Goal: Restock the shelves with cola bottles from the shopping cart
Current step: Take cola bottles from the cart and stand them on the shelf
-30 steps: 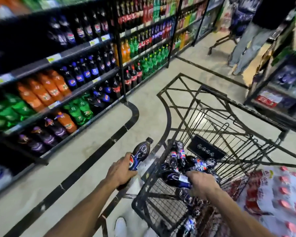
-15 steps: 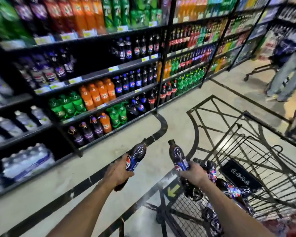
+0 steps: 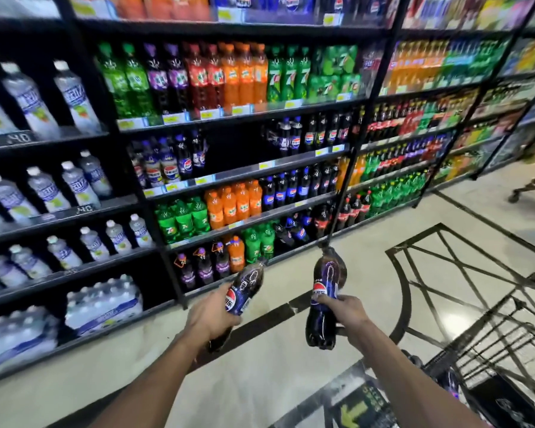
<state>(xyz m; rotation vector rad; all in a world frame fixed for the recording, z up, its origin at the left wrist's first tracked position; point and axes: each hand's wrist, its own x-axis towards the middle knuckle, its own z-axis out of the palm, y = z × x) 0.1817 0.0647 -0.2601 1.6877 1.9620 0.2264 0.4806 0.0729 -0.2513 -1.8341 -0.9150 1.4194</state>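
My left hand [image 3: 212, 316] grips a dark cola bottle [image 3: 244, 288] that tilts up and to the right. My right hand [image 3: 346, 313] holds a second cola bottle [image 3: 326, 291] nearly upright by its middle. Both bottles hang over the floor in front of the black shelves [image 3: 244, 173]. A cola shelf at mid height has a dark gap [image 3: 232, 152] between two groups of cola bottles [image 3: 309, 137]. The black wire shopping cart [image 3: 491, 350] stands at the lower right, behind my right arm, with more dark bottles barely visible in it.
Water bottles [image 3: 71, 183] and wrapped water packs [image 3: 102, 301] fill the left bays. Green, orange and purple sodas line the other shelves. Another cart's wheeled base [image 3: 528, 188] shows at the far right. Pale floor [image 3: 260, 381] with black inlay lies between me and the shelves.
My right hand has lifted a cola bottle out of the cart and brought it level with the left one. My view has turned from the cart toward the shelves.
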